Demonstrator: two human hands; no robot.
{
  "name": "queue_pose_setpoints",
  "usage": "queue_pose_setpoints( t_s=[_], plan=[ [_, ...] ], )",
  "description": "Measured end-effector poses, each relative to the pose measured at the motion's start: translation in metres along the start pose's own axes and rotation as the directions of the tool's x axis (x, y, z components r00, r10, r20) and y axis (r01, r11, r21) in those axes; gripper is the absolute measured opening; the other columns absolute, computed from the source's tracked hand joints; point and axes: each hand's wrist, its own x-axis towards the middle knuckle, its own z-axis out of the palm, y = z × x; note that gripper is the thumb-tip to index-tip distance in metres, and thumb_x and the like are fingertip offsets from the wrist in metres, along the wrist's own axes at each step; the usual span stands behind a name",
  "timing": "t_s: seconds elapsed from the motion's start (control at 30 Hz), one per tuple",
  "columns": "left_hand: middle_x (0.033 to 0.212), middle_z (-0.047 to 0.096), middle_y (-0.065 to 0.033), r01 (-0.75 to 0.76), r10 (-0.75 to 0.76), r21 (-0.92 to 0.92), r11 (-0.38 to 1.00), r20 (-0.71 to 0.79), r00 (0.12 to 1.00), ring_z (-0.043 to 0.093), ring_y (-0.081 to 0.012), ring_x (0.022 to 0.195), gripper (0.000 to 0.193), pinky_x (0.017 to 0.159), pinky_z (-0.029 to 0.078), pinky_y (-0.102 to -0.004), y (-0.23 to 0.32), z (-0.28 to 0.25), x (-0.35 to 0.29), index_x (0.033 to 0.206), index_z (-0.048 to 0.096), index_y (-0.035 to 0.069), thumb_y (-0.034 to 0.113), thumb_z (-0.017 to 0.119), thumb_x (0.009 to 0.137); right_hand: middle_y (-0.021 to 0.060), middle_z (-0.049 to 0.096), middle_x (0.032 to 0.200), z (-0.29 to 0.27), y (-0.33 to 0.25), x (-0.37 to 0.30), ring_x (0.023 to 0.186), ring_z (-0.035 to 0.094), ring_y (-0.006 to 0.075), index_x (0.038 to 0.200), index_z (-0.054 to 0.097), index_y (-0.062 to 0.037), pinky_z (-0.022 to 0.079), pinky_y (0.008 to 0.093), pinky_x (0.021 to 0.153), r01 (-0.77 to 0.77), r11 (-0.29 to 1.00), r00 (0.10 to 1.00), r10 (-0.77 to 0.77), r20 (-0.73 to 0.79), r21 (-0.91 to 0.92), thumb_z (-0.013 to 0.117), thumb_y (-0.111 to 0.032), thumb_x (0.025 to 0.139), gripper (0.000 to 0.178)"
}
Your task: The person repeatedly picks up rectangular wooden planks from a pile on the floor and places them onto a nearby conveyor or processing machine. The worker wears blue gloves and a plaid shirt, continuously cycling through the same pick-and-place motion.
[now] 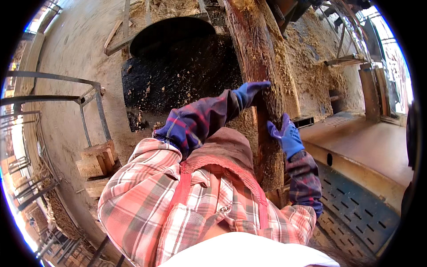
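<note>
A long, rough reddish-brown piece of timber (258,49) runs from the top of the head view down past my right side, dusted with sawdust. My left hand (252,92), in a blue glove, lies on its left side with the fingers stretched out across it. Lower down, my right hand (288,135), also gloved in blue, touches the right edge with thumb and fingers apart. Dark plaid cuffs cover both forearms. A brown apron (229,144) hangs in front of me, close to the timber.
A black sheet (178,75) strewn with chips lies left of the timber, beside a black round shape (173,33). Sawdust (307,58) is heaped to the right. A metal table (356,142) and a blue slotted panel (356,200) stand at right; a metal frame (53,75) and wood blocks (95,164) at left.
</note>
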Motion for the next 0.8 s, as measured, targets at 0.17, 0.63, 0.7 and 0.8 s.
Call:
queue_pose_setpoints(
  t_s=[0.17, 0.63, 0.7, 0.8],
  plan=[
    [0.090, 0.064, 0.0005, -0.139, 0.179, 0.180, 0.974, -0.228, 0.957, 0.058, -0.0085, 0.078, 0.030, 0.074, 0.046, -0.0237, -0.011, -0.025, -0.015, 0.107, 0.064, 0.006, 0.025, 0.065, 0.083, 0.0206, 0.056, 0.113, -0.102, -0.051, 0.081, 0.100, 0.059, 0.0273, 0.117, 0.049, 0.0020, 0.048, 0.0455, 0.084, -0.119, 0.992, 0.952, 0.125, 0.279, -0.040, 0.044, -0.032, 0.093, 0.042],
    [0.097, 0.064, -0.0025, -0.275, 0.295, 0.164, 0.947, -0.110, 0.949, 0.059, -0.0101, 0.086, 0.026, 0.079, 0.048, -0.0270, -0.050, -0.032, -0.061, 0.103, 0.063, 0.001, 0.017, 0.066, 0.082, 0.0039, 0.031, 0.143, 0.067, 0.121, 0.266, 0.131, 0.029, 0.0202, 0.139, 0.029, -0.0032, 0.019, 0.0406, 0.111, -0.262, 0.413, 0.944, -0.078, 0.321, 0.872, 0.033, -0.041, 0.095, 0.057],
    [0.097, 0.064, -0.0030, -0.267, 0.280, 0.108, 0.957, -0.131, 0.951, 0.059, -0.0108, 0.086, 0.030, 0.079, 0.048, -0.0278, -0.052, -0.032, -0.064, 0.106, 0.061, 0.001, 0.018, 0.067, 0.082, 0.0030, 0.032, 0.141, 0.064, 0.115, 0.265, 0.131, 0.029, 0.0177, 0.139, 0.030, -0.0046, 0.021, 0.0371, 0.110, -0.112, 0.705, 0.952, -0.125, 0.278, 0.700, 0.032, -0.039, 0.096, 0.055],
    [0.098, 0.064, -0.0038, -0.288, 0.298, 0.086, 0.954, -0.147, 0.943, 0.060, -0.0122, 0.086, 0.036, 0.079, 0.048, -0.0289, -0.056, -0.032, -0.068, 0.110, 0.058, 0.001, 0.020, 0.068, 0.081, 0.0070, 0.034, 0.140, 0.079, 0.116, 0.260, 0.129, 0.033, 0.0200, 0.137, 0.032, -0.0008, 0.025, 0.0369, 0.109, -0.157, 0.522, 0.946, -0.162, 0.279, 0.838, 0.033, -0.031, 0.098, 0.049]
  ],
)
